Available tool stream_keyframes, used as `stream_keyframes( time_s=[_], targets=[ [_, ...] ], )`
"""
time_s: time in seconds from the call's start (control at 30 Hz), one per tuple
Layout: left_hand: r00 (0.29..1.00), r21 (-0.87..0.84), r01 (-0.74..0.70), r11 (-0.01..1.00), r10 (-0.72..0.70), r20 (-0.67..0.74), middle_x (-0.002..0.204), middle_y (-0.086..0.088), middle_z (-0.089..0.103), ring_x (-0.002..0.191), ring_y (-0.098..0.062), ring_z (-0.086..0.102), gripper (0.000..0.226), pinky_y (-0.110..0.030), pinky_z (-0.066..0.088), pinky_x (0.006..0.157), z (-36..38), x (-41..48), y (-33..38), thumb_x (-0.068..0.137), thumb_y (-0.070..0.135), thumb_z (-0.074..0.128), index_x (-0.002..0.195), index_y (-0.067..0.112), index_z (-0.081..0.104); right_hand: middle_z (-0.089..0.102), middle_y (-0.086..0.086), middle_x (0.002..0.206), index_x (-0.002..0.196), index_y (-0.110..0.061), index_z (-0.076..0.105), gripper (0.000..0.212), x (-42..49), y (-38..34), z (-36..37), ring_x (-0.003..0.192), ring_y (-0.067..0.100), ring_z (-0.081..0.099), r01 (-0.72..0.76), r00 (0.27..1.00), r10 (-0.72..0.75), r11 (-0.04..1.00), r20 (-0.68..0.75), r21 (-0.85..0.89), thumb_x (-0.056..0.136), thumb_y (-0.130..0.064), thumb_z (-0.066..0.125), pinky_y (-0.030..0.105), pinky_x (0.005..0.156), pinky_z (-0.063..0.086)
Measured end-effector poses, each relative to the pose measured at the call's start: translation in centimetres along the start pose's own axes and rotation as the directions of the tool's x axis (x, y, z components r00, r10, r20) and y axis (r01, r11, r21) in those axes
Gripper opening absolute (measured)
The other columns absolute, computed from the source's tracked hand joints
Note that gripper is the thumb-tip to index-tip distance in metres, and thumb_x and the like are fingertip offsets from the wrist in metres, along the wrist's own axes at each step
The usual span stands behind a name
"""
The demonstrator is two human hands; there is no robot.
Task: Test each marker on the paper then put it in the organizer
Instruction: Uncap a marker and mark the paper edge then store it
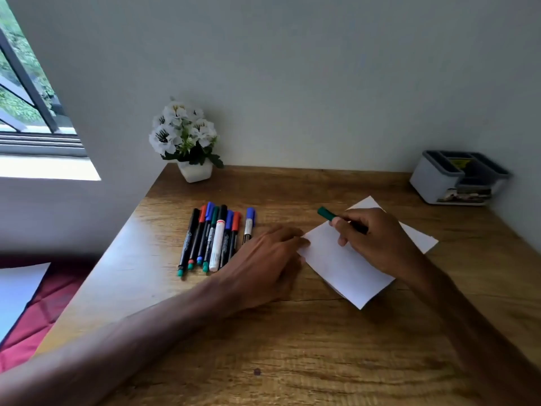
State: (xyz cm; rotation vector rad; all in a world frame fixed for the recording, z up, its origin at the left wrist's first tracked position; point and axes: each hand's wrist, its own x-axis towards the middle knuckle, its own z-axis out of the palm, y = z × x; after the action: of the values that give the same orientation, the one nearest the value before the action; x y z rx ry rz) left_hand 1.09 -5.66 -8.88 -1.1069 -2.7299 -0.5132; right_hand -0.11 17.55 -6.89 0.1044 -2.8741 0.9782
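Gripping green marker (325,213) in right hand (374,240), over paper (345,269); pinning paper edge with flat, uncurled left hand (263,256).

Single head camera, wide-angle, above near desk (292,361) edge, facing forward-down toward back wall (292,68).

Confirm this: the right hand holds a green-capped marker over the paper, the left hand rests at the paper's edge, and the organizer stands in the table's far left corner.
Wrong corner. The head view shows the organizer in the far right corner of the table. The right hand holds the green-capped marker over the paper, left hand at its edge.
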Motion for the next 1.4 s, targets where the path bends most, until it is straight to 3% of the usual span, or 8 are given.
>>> stream_keyframes(
  time_s=[0.17, 0.27, 0.47, 0.77, 0.93, 1.17, 1.3, 1.4],
  targets=[
    [0.999, 0.025, -0.043, 0.999, 0.043, -0.028, 0.154, 0.001, 0.046, 0.142, -0.011, 0.033, 0.047, -0.018, 0.022, 0.109, 0.3, -0.5, 0.5, 0.101, 0.032, 0.054, 0.147, 0.022, 0.051, 0.075, -0.004, 0.108, 0.110, -0.016, 0.076, 0.021, -0.3, 1.0, 0.2, 0.088, 0.005, 0.064, 0.063, 0.997, -0.062, 0.997, 0.037, -0.051, 0.099, -0.026, 0.061, 0.014, 0.070, 0.041],
    [0.998, 0.040, -0.041, 0.998, 0.043, -0.056, 0.154, -0.001, 0.046, 0.144, -0.016, 0.034, 0.046, -0.028, 0.031, 0.114, 0.3, -0.9, 0.4, 0.097, 0.033, 0.061, 0.141, 0.022, 0.055, 0.076, -0.004, 0.103, 0.100, -0.019, 0.077, 0.016, -0.7, 0.6, 0.2, 0.090, 0.005, 0.065, 0.128, 0.992, -0.129, 0.991, -0.006, -0.049, 0.098, -0.024, 0.062, 0.020, 0.078, 0.049],
    [0.937, -0.115, 0.093, 0.989, -0.126, -0.324, 0.144, 0.004, 0.055, 0.136, -0.012, 0.046, 0.048, -0.028, 0.041, 0.108, -0.3, -0.6, -0.1, 0.096, 0.027, 0.064, 0.141, 0.019, 0.053, 0.079, 0.001, 0.099, 0.116, -0.011, 0.075, 0.026, -2.0, -1.4, 1.2, 0.082, 0.005, 0.069, 0.301, 0.933, -0.302, 0.953, -0.197, -0.034, 0.093, -0.023, 0.072, 0.012, 0.072, 0.048],
    [0.972, 0.000, -0.093, 0.996, 0.091, -0.218, 0.135, -0.006, 0.063, 0.125, -0.019, 0.058, 0.046, -0.034, 0.054, 0.098, 0.0, -0.5, -0.5, 0.098, 0.012, 0.062, 0.144, 0.010, 0.054, 0.080, -0.004, 0.096, 0.113, -0.018, 0.077, 0.026, -4.1, -3.5, 2.6, 0.071, -0.004, 0.058, 0.410, 0.898, -0.423, 0.904, -0.124, -0.117, 0.092, -0.032, 0.070, 0.006, 0.066, 0.037],
    [0.970, 0.061, -0.108, 0.992, 0.119, -0.213, 0.128, -0.009, 0.067, 0.115, -0.021, 0.061, 0.046, -0.033, 0.056, 0.086, -0.2, -0.5, -0.1, 0.101, 0.027, 0.052, 0.142, 0.006, 0.055, 0.079, -0.004, 0.094, 0.115, -0.022, 0.076, 0.026, -4.1, -3.2, 2.6, 0.069, 0.003, 0.064, 0.401, 0.905, -0.417, 0.903, -0.088, -0.151, 0.094, -0.035, 0.068, 0.009, 0.064, 0.039],
    [0.976, 0.167, -0.118, 0.979, 0.145, -0.160, 0.129, -0.013, 0.066, 0.115, -0.026, 0.064, 0.064, -0.041, 0.061, 0.083, -0.5, -0.7, -0.6, 0.090, 0.009, 0.074, 0.148, 0.003, 0.047, 0.079, -0.006, 0.086, 0.119, -0.028, 0.074, 0.032, -3.8, -3.1, 2.3, 0.065, 0.005, 0.065, 0.433, 0.883, -0.459, 0.877, -0.095, -0.208, 0.096, -0.046, 0.061, 0.010, 0.060, 0.033],
    [0.983, 0.210, -0.109, 0.972, 0.136, -0.122, 0.129, -0.012, 0.068, 0.116, -0.026, 0.064, 0.066, -0.040, 0.060, 0.085, -0.4, -0.6, -0.7, 0.086, 0.005, 0.076, 0.146, 0.004, 0.049, 0.079, -0.010, 0.099, 0.117, -0.031, 0.075, 0.042, -3.4, -2.8, 2.4, 0.081, 0.006, 0.072, 0.415, 0.899, -0.432, 0.894, -0.078, -0.169, 0.093, -0.059, 0.054, 0.020, 0.068, 0.051],
    [0.985, 0.220, -0.063, 0.974, 0.096, -0.142, 0.124, -0.009, 0.069, 0.117, -0.023, 0.059, 0.064, -0.039, 0.056, 0.091, -0.4, -0.3, -1.3, 0.084, 0.003, 0.075, 0.144, 0.007, 0.051, 0.076, -0.017, 0.094, 0.114, -0.034, 0.075, 0.048, -2.9, -2.4, 1.4, 0.078, 0.000, 0.067, 0.346, 0.924, -0.370, 0.915, -0.092, -0.210, 0.091, -0.066, 0.048, 0.020, 0.066, 0.049]
  ],
)
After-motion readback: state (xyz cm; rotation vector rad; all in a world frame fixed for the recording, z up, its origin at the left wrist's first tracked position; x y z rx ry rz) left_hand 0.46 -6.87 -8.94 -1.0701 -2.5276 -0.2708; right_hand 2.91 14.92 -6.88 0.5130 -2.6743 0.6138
